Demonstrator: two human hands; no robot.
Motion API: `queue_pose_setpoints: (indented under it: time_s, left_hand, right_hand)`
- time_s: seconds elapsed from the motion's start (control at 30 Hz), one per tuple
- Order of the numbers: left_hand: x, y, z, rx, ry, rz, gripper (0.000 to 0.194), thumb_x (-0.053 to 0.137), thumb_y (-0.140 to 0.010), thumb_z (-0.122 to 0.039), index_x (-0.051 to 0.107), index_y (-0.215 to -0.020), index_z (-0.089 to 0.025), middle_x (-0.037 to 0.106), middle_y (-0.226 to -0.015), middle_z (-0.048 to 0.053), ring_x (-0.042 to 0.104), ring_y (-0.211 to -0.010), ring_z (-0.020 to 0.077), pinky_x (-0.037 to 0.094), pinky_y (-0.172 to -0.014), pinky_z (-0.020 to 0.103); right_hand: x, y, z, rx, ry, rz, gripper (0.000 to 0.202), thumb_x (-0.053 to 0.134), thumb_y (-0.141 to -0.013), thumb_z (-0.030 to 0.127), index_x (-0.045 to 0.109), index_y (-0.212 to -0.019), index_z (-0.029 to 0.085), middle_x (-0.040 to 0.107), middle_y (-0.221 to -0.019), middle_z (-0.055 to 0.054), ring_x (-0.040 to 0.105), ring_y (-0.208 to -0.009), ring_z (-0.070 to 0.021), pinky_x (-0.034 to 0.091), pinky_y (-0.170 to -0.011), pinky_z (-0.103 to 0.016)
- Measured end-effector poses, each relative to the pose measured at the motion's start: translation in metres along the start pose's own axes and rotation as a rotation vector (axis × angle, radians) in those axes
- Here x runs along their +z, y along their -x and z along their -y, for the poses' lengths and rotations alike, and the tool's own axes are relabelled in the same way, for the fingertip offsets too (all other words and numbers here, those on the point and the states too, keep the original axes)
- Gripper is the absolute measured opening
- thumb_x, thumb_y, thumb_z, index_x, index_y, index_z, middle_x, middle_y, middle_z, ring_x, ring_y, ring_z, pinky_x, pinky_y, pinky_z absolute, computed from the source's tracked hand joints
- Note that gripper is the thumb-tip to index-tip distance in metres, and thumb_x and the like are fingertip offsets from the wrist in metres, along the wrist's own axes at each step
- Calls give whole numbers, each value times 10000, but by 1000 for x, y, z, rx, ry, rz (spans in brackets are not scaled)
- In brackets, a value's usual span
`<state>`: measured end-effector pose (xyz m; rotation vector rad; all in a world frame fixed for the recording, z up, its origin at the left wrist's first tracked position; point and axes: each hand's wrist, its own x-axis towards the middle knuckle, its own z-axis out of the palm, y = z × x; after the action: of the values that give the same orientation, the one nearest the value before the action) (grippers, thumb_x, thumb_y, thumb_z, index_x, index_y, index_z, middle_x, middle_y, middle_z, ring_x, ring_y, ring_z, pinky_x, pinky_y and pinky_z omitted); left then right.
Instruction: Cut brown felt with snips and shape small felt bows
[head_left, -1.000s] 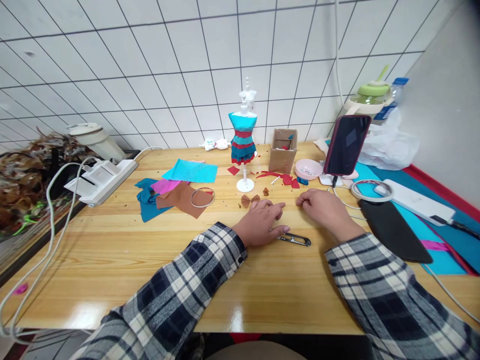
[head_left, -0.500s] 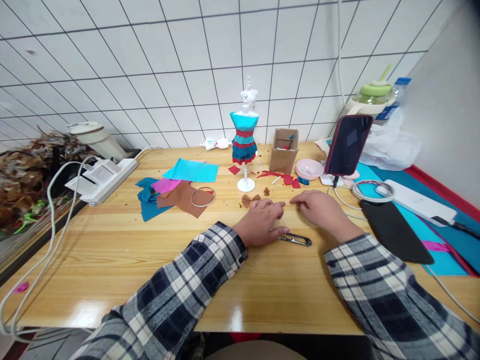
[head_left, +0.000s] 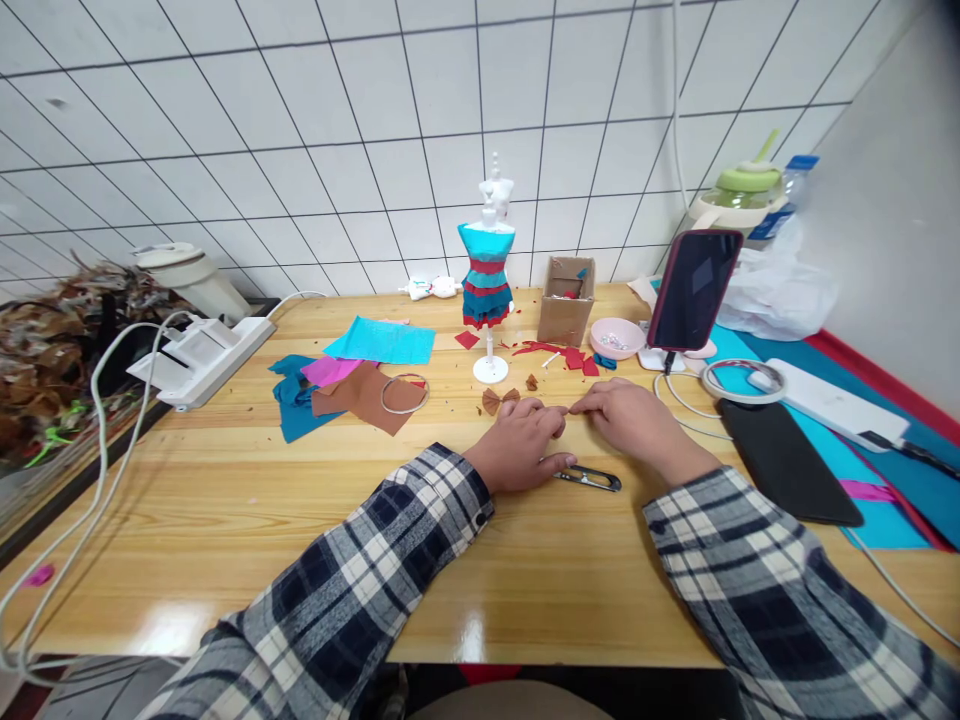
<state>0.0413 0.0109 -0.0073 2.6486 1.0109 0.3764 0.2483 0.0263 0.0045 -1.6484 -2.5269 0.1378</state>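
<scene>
My left hand (head_left: 523,445) lies low on the wooden table, palm down, with its fingers stretched forward. Just past its fingers is a small brown paper bow (head_left: 500,401), and a brown scrap (head_left: 532,382) lies a little farther off. Black thread snips (head_left: 589,478) rest by my left thumb, partly under the hand. My right hand (head_left: 637,422) comes in from the right, index finger stretched out, its tip almost meeting the left fingertips. Its other fingers are partly hidden. Whether anything tiny lies between the fingertips cannot be made out.
A small mannequin (head_left: 487,270) in a blue and red paper dress stands behind the hands. Right of it are a cardboard box (head_left: 567,300), a pink bowl (head_left: 617,338) and a propped phone (head_left: 694,290). Coloured sheets (head_left: 382,341) and a bangle (head_left: 405,394) lie left; a power strip (head_left: 214,362) sits farther left.
My right hand has shifted slightly left, bringing its index fingertip closer to the left fingertips. The left hand stays in place, and the view has moved slightly.
</scene>
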Motion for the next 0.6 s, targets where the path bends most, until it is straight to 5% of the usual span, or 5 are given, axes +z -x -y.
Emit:
queue_pose_setpoints:
  time_s: [0.23,0.43,0.6]
  left_hand:
    - [-8,0,3,-177,-28,-144,311,496,-872,-480,529,-1001,-200,589,-1236,92,447,-1126,274,327,-934,461]
    - [-5,0,-4,50,-158,-55,339,516,-863,-488,563,-1017,-189,605,-1224,91,464,-1106,284,311,-910,461]
    - [-3,0,-5,48,-225,-52,360,488,-873,-500,568,-1020,-181,579,-1263,99,462,-1089,287,318,-885,448]
  right_hand:
    - [0,0,1,39,-23,12,365,452,-816,123,743,-982,268,702,-1009,-32,613,-994,-204,430,-846,-294]
    - [2,1,1,49,-79,-10,344,447,-829,132,720,-995,257,688,-1013,-44,615,-976,-195,428,-826,-275]
    - [4,0,1,60,-120,-14,324,444,-831,137,696,-1007,238,679,-1007,-51,618,-950,-193,427,-815,-274]
